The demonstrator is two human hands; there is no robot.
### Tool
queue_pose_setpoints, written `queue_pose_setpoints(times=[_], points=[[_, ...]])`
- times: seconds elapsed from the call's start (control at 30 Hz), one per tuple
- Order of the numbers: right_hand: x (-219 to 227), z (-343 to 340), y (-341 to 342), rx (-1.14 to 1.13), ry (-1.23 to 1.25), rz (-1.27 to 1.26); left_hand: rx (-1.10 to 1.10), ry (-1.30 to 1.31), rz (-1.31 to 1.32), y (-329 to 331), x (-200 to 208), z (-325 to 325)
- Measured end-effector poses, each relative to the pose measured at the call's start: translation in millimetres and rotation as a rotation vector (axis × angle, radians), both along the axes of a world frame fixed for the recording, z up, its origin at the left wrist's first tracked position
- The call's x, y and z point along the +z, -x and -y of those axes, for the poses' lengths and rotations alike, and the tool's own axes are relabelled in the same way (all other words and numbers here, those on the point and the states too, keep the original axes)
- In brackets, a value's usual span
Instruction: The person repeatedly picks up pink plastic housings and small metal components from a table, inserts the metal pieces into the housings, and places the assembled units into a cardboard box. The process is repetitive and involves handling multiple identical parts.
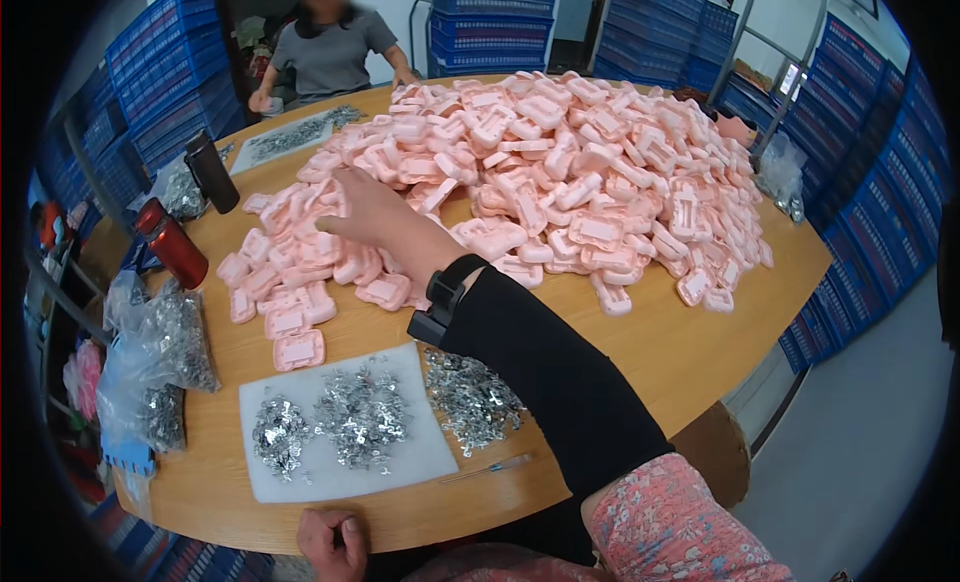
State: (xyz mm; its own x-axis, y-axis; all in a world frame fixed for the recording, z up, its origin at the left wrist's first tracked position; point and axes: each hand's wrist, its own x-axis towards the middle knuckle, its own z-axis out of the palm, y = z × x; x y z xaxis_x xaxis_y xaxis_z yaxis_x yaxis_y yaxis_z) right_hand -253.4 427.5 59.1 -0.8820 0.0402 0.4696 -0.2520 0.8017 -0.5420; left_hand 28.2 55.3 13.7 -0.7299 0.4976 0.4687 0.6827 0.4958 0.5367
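Note:
My right arm, in a black sleeve with a dark device strapped at the wrist, reaches across the table. My right hand point(372, 210) lies over the left part of a big heap of pink plastic shells point(600, 182), thumb apart from the fingers. It touches the shells there; its fingertips are partly hidden. My left hand point(333, 544) rests at the near table edge with fingers curled in, and nothing shows in it. In front of me a white foam sheet point(400, 472) carries two piles of small shiny metal parts point(362, 414). One pink shell point(299, 351) lies just beyond it.
Another metal pile point(470, 402) and a thin screwdriver point(490, 469) lie right of the sheet. Bags of metal parts point(180, 337), a red flask point(170, 244) and a black bottle point(210, 172) stand left. Across sits another person point(335, 57). Blue crates point(490, 32) are stacked around.

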Motion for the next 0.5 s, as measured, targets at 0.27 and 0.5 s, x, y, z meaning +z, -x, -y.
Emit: queue_pose_setpoints(times=[0.27, 0.5], points=[[49, -95, -199, -0.386, -0.387, -0.275, 0.014, -0.009, 0.056, -6, 3, 2], [-52, -207, -296, -0.913, -0.006, -0.286, 0.001, 0.027, 0.018, -3, 2, -1]])
